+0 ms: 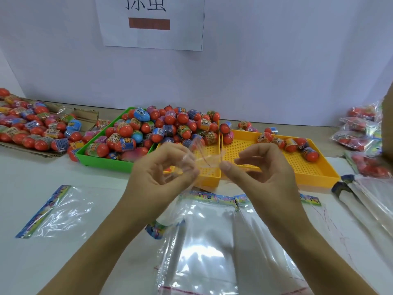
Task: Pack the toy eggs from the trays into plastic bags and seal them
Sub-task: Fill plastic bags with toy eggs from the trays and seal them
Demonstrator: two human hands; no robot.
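Toy eggs (148, 128) heap in the green tray (102, 160) at eleven o'clock of the left hand (163, 167), nearer it than the right. Both hands pinch a clear strip (206, 160); right hand (261, 167) over the yellow tray (314, 177). Empty plastic bags (204, 241) lie at six o'clock on the tabletop (63, 173), with room between.

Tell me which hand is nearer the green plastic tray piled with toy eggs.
Left. The left hand is raised just in front of the green plastic tray's near right corner; the right hand is farther right, before the orange perforated trays.
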